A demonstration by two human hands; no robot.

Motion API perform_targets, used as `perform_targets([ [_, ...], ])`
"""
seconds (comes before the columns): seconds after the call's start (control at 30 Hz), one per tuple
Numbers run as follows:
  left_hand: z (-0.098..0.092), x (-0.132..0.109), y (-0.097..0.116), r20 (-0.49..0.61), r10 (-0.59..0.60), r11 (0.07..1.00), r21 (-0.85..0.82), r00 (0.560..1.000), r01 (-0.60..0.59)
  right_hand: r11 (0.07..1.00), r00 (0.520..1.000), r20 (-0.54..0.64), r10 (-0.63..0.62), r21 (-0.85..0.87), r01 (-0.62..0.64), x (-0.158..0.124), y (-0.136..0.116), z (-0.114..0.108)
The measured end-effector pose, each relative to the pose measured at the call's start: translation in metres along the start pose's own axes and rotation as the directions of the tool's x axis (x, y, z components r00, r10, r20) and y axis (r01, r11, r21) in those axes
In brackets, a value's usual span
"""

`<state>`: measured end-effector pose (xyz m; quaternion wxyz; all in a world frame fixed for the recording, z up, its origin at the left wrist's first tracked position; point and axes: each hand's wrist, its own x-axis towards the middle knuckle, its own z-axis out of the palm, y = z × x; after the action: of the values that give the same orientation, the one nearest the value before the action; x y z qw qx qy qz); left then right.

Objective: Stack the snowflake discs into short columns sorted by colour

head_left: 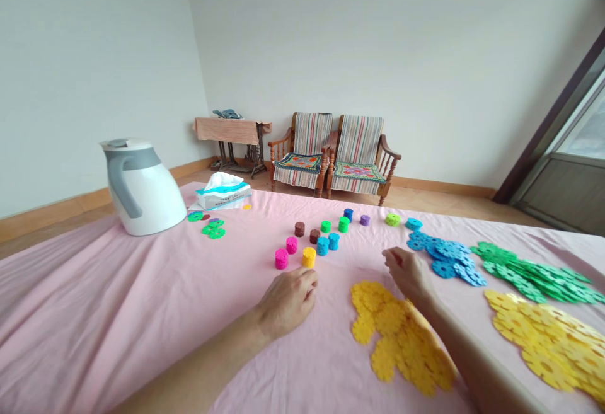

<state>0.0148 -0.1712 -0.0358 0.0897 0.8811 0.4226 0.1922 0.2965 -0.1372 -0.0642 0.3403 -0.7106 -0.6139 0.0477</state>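
My left hand (289, 297) rests low over the cloth with its fingers curled together, just in front of a yellow stack of notched plastic discs (309, 257). Whatever it may hold is hidden under the fingers. My right hand (407, 270) is closed in a pinch, between a loose pile of yellow snowflake discs (401, 338) and a heap of blue discs (447, 253); I cannot make out anything in its fingertips. Beyond my hands stand short stacks in pink (282, 258), brown (299, 229), light blue (322, 246), green (343, 224) and purple (365, 220).
A white and grey jug (151, 196) stands at the left, beside a tissue box (224, 192) and a few loose green discs (213, 230). Green (534, 272) and yellow (551, 338) disc piles spread rightward on the pink cloth (142, 313). Two wooden armchairs (357, 149) stand behind.
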Motion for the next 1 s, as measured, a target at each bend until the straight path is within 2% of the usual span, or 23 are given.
perform_targets([
  [0.1,0.003,0.000,0.002,0.016,0.018,1.000,-0.023,1.000,-0.018,0.994,0.997,-0.053,0.059,0.092,-0.054,-0.001,0.013,-0.005],
  [0.23,0.001,0.001,0.007,0.056,0.006,0.998,-0.067,0.998,-0.002,0.974,0.991,-0.078,0.113,0.205,-0.095,-0.001,0.016,-0.005],
  [0.37,-0.001,0.008,0.027,0.112,0.117,0.986,-0.132,0.987,-0.102,0.980,0.995,-0.038,0.087,0.184,-0.078,0.001,0.018,-0.002],
  [0.47,0.005,0.019,0.045,0.154,0.187,0.978,-0.119,0.970,-0.170,0.983,0.996,-0.019,0.083,0.165,-0.078,0.001,0.019,-0.001],
  [0.6,0.020,0.037,0.064,0.164,0.146,0.989,-0.027,0.976,-0.143,0.993,0.998,-0.016,0.064,0.103,-0.063,0.001,0.017,-0.003],
  [0.7,0.029,0.047,0.071,0.175,0.106,0.993,0.026,0.979,-0.113,0.994,0.998,-0.007,0.063,0.095,-0.062,0.001,0.015,-0.003],
  [0.83,0.037,0.052,0.070,0.143,0.102,0.994,0.024,0.985,-0.107,0.993,0.998,-0.002,0.066,0.094,-0.065,0.002,0.017,-0.003],
  [1.0,0.033,0.050,0.065,0.046,0.112,0.987,-0.124,0.993,-0.106,0.994,0.998,0.000,0.057,0.090,-0.057,0.002,0.017,-0.002],
])
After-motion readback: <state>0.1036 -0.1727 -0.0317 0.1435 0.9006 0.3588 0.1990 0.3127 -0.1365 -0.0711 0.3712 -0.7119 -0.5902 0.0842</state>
